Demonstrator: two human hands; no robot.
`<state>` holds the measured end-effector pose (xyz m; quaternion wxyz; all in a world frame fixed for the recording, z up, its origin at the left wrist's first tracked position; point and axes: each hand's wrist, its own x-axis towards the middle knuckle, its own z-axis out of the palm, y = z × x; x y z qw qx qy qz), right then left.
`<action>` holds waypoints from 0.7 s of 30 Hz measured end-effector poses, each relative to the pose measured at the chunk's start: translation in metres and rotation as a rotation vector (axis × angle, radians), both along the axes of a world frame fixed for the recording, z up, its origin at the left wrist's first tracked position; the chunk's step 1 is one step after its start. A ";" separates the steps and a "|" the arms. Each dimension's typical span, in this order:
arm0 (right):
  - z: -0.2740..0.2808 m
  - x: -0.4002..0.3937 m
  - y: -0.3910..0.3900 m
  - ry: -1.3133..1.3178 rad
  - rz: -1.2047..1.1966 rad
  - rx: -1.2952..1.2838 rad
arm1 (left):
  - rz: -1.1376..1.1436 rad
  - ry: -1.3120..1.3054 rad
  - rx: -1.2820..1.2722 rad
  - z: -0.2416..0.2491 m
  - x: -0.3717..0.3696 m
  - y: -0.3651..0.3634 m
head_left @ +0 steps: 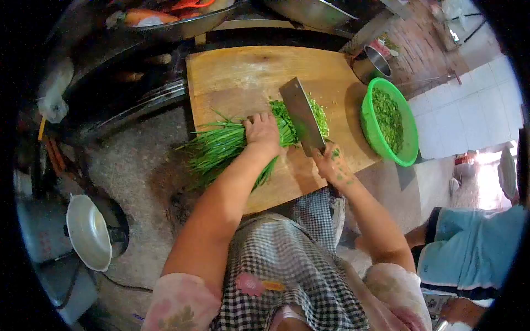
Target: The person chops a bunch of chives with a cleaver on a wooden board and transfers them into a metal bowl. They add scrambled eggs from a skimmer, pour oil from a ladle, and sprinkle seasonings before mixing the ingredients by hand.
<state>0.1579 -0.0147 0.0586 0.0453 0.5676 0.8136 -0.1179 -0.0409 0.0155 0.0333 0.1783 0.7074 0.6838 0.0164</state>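
A thick bunch of long green chives [216, 149] lies across the wooden cutting board [243, 69], its leaf ends hanging past the left edge. My left hand [262, 131] presses down on the bunch, fingers curled over it. In my right hand [329, 163] is the handle of a broad cleaver [302, 115], its blade standing over the cut end of the bunch. Chopped green bits [319, 117] lie on both sides of the blade. Small green flecks stick to my right hand and wrist.
A green plastic basin [408, 129] of chopped greens sits at the board's right edge, beside a metal pot [372, 65]. A pale bowl [88, 231] is at lower left. Pans [312, 12] line the back. Someone in blue shorts [469, 248] is at right.
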 end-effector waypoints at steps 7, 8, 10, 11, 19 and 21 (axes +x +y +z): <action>0.041 -0.015 -0.034 0.202 -0.183 -0.224 | 0.016 0.003 0.089 -0.015 0.000 0.003; 0.027 -0.010 -0.027 0.148 -0.030 -0.075 | 0.012 -0.013 0.090 -0.021 0.000 0.003; 0.000 -0.007 -0.012 0.042 0.279 0.208 | 0.008 -0.046 0.076 -0.011 -0.003 -0.003; 0.000 -0.019 -0.004 0.128 0.086 -0.007 | 0.009 -0.035 0.080 -0.011 -0.004 -0.005; -0.031 -0.036 0.051 0.354 -0.099 0.082 | 0.045 -0.050 0.127 -0.010 -0.001 -0.009; -0.033 -0.020 0.045 0.390 -0.036 0.225 | 0.026 -0.025 0.165 -0.019 0.002 -0.003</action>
